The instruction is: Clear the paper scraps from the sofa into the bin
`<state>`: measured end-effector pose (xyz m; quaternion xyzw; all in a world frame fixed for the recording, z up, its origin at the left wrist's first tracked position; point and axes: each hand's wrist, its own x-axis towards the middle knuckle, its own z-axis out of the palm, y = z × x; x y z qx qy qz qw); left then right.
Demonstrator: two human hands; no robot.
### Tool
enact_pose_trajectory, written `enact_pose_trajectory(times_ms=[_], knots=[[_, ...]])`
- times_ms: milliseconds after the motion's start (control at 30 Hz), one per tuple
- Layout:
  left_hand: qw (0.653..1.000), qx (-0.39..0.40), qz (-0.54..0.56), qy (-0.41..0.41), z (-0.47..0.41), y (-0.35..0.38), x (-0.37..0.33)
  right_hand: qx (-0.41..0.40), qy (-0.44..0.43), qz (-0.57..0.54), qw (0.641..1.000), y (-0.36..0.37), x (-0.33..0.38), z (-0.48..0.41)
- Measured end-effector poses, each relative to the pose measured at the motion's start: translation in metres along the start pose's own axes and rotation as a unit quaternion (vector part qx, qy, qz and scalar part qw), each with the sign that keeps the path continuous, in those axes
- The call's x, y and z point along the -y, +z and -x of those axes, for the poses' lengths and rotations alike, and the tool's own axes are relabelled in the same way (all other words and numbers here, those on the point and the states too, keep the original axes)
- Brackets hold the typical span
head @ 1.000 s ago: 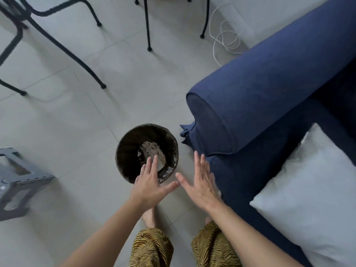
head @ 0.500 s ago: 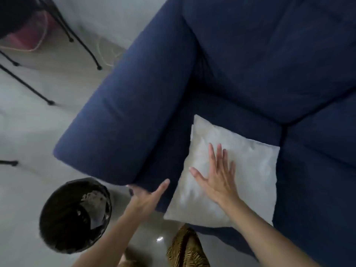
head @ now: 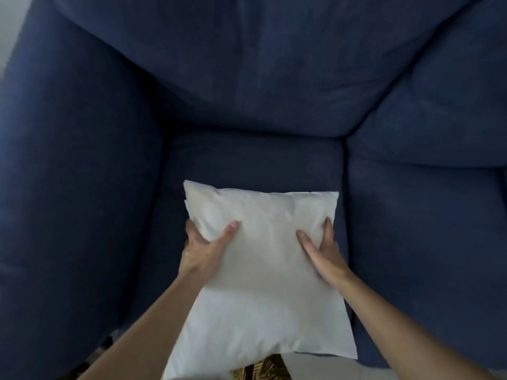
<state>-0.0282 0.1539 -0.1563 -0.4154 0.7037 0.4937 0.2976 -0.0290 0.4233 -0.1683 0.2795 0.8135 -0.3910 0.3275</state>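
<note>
A white cushion (head: 263,270) lies on the seat of the dark blue sofa (head: 247,78), reaching over the seat's front edge. My left hand (head: 204,249) grips its left side, thumb on top and fingers under the edge. My right hand (head: 322,253) holds its right side with thumb and fingers pressed into the fabric. No paper scraps show on the sofa. The bin is out of view.
The sofa's thick left armrest (head: 68,187) rises beside the cushion. A second seat cushion (head: 425,256) lies to the right, and back cushions fill the top. A strip of pale floor (head: 315,366) and my patterned trousers (head: 260,370) show below.
My view has swung from the bin on the floor to the sofa. Both hands, open over the bin before, have moved onto the white cushion and taken hold of its two sides.
</note>
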Motion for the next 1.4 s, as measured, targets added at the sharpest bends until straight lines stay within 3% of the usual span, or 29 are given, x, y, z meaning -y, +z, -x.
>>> enact_pose_trajectory(times_ms=[100,200,433,533,700,933,1033,1233,1300,1400], knots=[[0.998,-0.039,-0.001,0.047,0.005,0.005,-0.018,-0.024,-0.055,-0.045,0.997,-0.003,0.006,-0.001],[0.987,-0.071,-0.002,0.142,0.013,0.003,-0.046,-0.093,-0.169,-0.053,0.980,-0.010,0.030,0.004],[0.911,-0.153,0.083,0.373,-0.012,-0.029,-0.154,-0.246,-0.391,-0.084,0.883,-0.052,0.127,-0.034],[0.888,-0.169,0.080,0.421,-0.037,-0.039,-0.185,-0.281,-0.420,-0.063,0.861,-0.066,0.156,-0.067],[0.879,-0.169,0.021,0.445,-0.069,-0.046,-0.203,-0.270,-0.427,-0.013,0.863,-0.080,0.165,-0.105],[0.842,-0.182,0.007,0.508,-0.076,-0.052,-0.219,-0.293,-0.469,-0.008,0.833,-0.090,0.182,-0.114],[0.849,-0.171,-0.003,0.500,-0.076,-0.051,-0.215,-0.303,-0.459,0.015,0.835,-0.089,0.175,-0.112],[0.925,-0.088,-0.084,0.359,-0.076,-0.069,-0.207,-0.212,-0.397,0.116,0.886,-0.102,0.153,-0.102],[0.943,-0.103,-0.114,0.294,-0.067,-0.080,-0.203,-0.186,-0.364,0.085,0.909,-0.115,0.143,-0.093],[0.947,-0.122,-0.137,0.264,-0.037,-0.095,-0.134,-0.198,-0.332,0.025,0.922,-0.122,0.094,-0.045]])
